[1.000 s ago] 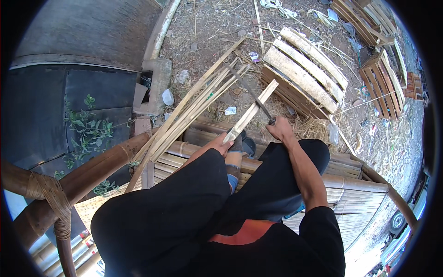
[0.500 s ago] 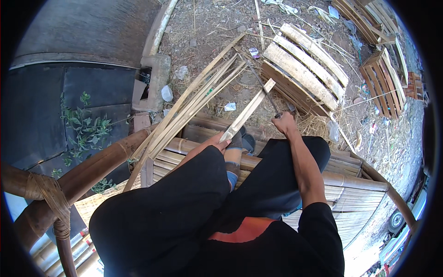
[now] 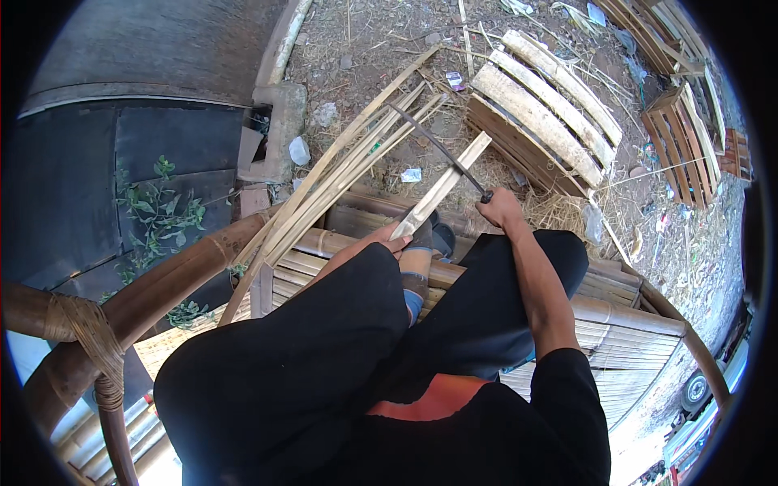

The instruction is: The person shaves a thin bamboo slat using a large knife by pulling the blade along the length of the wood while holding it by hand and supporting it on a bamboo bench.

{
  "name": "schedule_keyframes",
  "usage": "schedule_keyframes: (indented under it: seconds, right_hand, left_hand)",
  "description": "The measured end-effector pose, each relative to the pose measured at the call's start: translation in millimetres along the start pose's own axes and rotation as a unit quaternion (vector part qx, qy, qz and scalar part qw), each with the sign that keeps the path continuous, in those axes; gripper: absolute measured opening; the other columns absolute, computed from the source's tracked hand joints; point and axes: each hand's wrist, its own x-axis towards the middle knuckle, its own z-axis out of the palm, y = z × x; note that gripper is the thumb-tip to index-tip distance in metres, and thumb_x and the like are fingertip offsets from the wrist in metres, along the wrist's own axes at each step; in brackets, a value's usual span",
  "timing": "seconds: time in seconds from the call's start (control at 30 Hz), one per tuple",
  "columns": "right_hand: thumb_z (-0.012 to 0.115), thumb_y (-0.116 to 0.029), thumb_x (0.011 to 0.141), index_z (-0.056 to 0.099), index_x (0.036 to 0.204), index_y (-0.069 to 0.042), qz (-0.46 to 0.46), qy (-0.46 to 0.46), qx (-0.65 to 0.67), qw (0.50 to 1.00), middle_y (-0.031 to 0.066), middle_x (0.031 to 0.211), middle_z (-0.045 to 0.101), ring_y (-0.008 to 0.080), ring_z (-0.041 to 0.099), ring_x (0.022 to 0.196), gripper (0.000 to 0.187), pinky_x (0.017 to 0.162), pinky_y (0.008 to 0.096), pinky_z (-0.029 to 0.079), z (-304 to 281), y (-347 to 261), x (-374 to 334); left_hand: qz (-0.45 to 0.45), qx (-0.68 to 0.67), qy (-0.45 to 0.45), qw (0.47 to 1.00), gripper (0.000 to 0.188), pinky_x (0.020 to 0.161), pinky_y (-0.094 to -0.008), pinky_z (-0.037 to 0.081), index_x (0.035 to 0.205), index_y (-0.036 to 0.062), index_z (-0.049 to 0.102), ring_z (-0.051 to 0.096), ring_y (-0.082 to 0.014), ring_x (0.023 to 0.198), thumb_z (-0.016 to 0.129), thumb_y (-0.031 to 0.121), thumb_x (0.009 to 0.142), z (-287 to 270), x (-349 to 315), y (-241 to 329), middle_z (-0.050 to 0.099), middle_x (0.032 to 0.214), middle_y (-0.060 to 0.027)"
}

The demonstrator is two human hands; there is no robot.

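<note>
My left hand (image 3: pixel 392 238) grips the near end of a pale wooden slat (image 3: pixel 438 191), which slants up and to the right from beside my knee. In my right hand (image 3: pixel 502 209) is the dark handle of a long, thin-bladed knife (image 3: pixel 427 135). Its dark blade lies across the slat, nearer the far end than my left hand, with the tip pointing to the upper left. The fingers of my left hand are partly hidden by the slat and my knee.
Long pale strips (image 3: pixel 340 180) lean in a bundle over the bamboo bench's edge (image 3: pixel 324 240) to the left. A slatted wooden crate (image 3: pixel 541 109) stands ahead on the littered ground, and another crate (image 3: pixel 683 146) farther right. A bamboo armrest (image 3: pixel 174 267) runs along my left.
The blade has slid along the slat toward my left hand, and its tip has swung left. The slat's far end has shifted slightly up and right, partly with the whole view.
</note>
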Motion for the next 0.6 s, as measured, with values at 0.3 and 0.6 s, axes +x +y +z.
schedule_keyframes:
  seconds: [0.3, 0.6]
  right_hand:
    - [0.067, -0.032, 0.069, 0.065, 0.087, -0.009, -0.195, -0.037, -0.07, 0.978, 0.0186, 0.08, 0.067, 0.0383, 0.065, 0.082, 0.029, 0.075, 0.047, 0.053, 9.4, -54.7, -30.5]
    - [0.066, -0.031, 0.069, 0.068, 0.086, -0.006, 0.099, 0.034, 0.01, 0.994, 0.0218, 0.09, 0.068, 0.0403, 0.064, 0.086, 0.031, 0.079, 0.0471, 0.052, 11.6, 31.2, 29.2]
  left_hand:
    - [0.017, 0.022, 0.021, 0.999, 0.026, 0.045, -0.021, 0.027, 0.12, 0.008, 0.049, 0.035, -0.0031, 0.05, 0.054, 0.015, 0.096, 1.2, -7.8, -4.5, 0.041, 0.065, 0.0052]
    - [0.091, 0.065, 0.033, 0.993, 0.029, 0.048, -0.0204, 0.032, 0.123, 0.0051, 0.048, 0.04, -0.0027, 0.057, 0.054, 0.013, 0.095, -27.5, 25.8, -48.8, 0.049, 0.076, 0.0031]
